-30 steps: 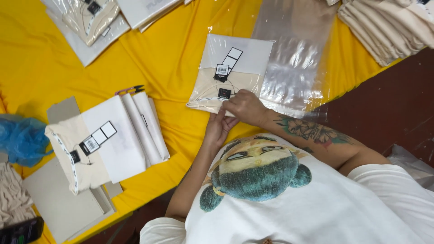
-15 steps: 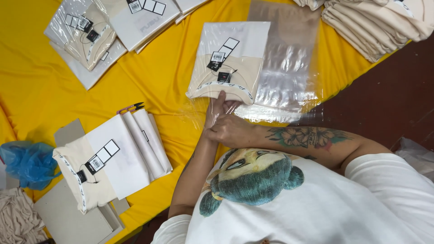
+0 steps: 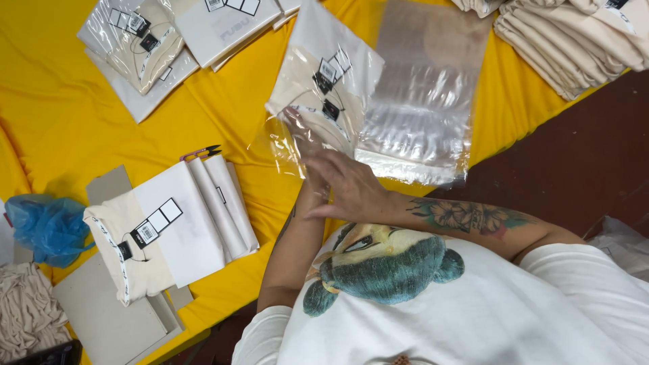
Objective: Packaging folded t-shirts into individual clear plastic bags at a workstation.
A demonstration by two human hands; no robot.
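Both hands have slid down from the packed shirt to the loose end of its clear bag.

The right hand (image 3: pixel 351 189) lies flat, fingers spread, on the bag's open flap; the left hand (image 3: pixel 312 181) is mostly hidden under it, so I cannot tell its grip. The cream shirt (image 3: pixel 318 94) is already inside the clear bag (image 3: pixel 291 138) near the bench's (image 3: pixel 67 128) front edge; the flap looks unsealed. An empty bag (image 3: pixel 419 101) lies just beside it, folded shirts (image 3: pixel 162 230) wait left, nothing blocks the hands.

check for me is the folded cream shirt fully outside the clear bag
No, the folded cream shirt lies inside the clear bag, whose open end the right hand touches.
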